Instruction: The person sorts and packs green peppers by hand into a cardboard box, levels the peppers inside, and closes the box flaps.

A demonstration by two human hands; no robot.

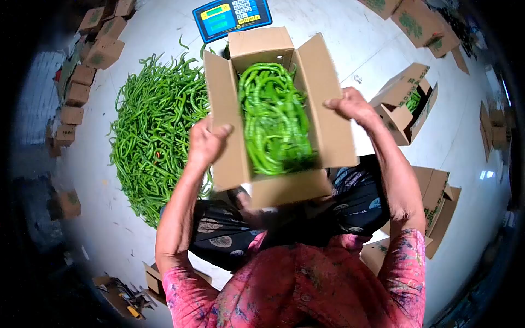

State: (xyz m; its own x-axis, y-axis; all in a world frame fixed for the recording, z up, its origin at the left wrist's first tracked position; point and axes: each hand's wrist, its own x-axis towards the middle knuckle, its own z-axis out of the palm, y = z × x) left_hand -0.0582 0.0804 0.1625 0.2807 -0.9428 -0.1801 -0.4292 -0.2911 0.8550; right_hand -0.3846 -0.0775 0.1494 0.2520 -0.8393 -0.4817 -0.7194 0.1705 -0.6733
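Observation:
An open cardboard box [336,123] is held up in front of my body, its flaps folded outward. Long green chili peppers [273,117] lie inside it, curled and packed together. My left hand [208,141] grips the left flap, thumb on the inner face and fingers hidden behind. On the other side, my right hand [353,106] pinches the right flap near its outer edge. To the left, a large heap of loose green peppers [158,126] spreads over the floor, beside my left forearm.
A blue digital scale [232,19] sits beyond the box. At right stand an open carton [402,104] with some green inside and more open cartons [432,202] by my knee. Closed cartons [104,52] line the far left; others [418,24] are at upper right.

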